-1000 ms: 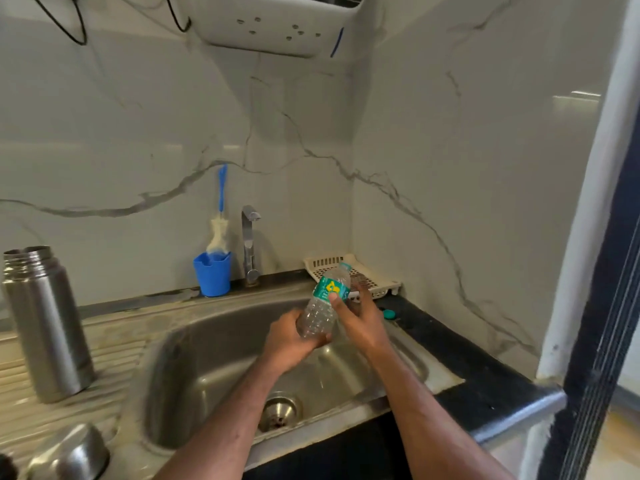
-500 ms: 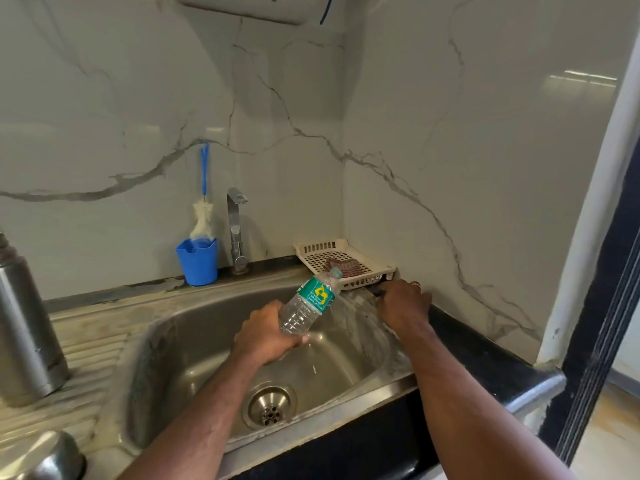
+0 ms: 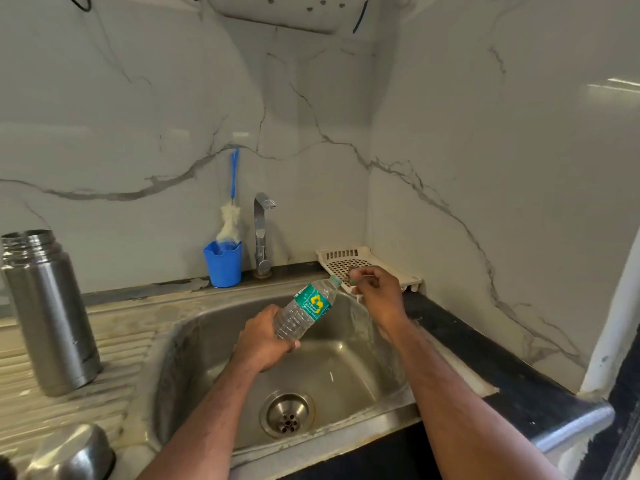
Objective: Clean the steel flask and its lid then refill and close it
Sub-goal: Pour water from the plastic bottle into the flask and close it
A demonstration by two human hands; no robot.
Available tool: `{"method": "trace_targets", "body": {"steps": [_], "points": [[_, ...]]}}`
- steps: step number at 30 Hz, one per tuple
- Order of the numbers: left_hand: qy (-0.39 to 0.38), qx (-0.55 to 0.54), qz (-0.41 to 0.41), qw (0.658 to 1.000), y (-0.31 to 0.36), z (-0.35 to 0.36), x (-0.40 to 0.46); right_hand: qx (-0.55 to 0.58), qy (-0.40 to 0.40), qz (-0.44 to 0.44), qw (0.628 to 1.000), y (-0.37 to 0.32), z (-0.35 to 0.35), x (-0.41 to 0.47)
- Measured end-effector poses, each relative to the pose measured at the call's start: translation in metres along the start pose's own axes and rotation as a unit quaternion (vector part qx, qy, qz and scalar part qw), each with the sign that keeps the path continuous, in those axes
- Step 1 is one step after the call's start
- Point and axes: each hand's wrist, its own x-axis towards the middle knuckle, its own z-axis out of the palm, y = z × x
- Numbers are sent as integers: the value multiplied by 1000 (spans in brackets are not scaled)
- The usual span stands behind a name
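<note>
The open steel flask [image 3: 48,313] stands upright on the draining board at the left. Its rounded steel lid [image 3: 74,452] lies at the bottom left corner. Over the sink basin [image 3: 194,344] my left hand [image 3: 263,344] grips the lower part of a clear plastic water bottle [image 3: 306,311] with a green label, tilted with its neck up to the right. My right hand [image 3: 377,296] is just past the bottle's mouth, fingers curled, pinching a small cap [image 3: 351,273] that is mostly hidden by the fingertips.
A steel tap [image 3: 261,233] rises behind the basin. A blue cup [image 3: 223,263] beside it holds a bottle brush [image 3: 230,216]. A cream plastic tray [image 3: 367,261] sits in the back right corner on the black counter [image 3: 485,368]. Marble walls close in behind and on the right.
My right hand left the bottle, reached to the counter by the tray, and has come back to the bottle's mouth pinching a small cap. The left hand kept the bottle tilted over the basin.
</note>
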Motion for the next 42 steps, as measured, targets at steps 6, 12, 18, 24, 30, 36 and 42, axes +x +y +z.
{"method": "trace_targets", "body": {"steps": [6, 12, 18, 24, 30, 36, 42], "points": [[6, -39, -3, 999, -6, -3, 4, 117, -23, 29, 992, -3, 20, 0], [-1, -90, 3, 996, -7, -2, 7, 128, -65, 46, 989, 3, 15, 4], [-11, -99, 11, 995, -9, -8, 4, 172, -143, 53, 973, 7, 10, 6], [-32, -131, 3, 991, -9, -13, 1, 183, -214, 58, 958, 9, 4, 5], [8, -106, 23, 994, -7, -16, -1, 137, -187, 78, 970, 10, 1, 4], [-28, -112, 47, 992, -2, -17, -4, 92, -114, 37, 989, 8, 7, 3], [-220, -257, -52, 940, -12, -18, -6, 231, -210, 54, 948, 0, 3, 0]]}}
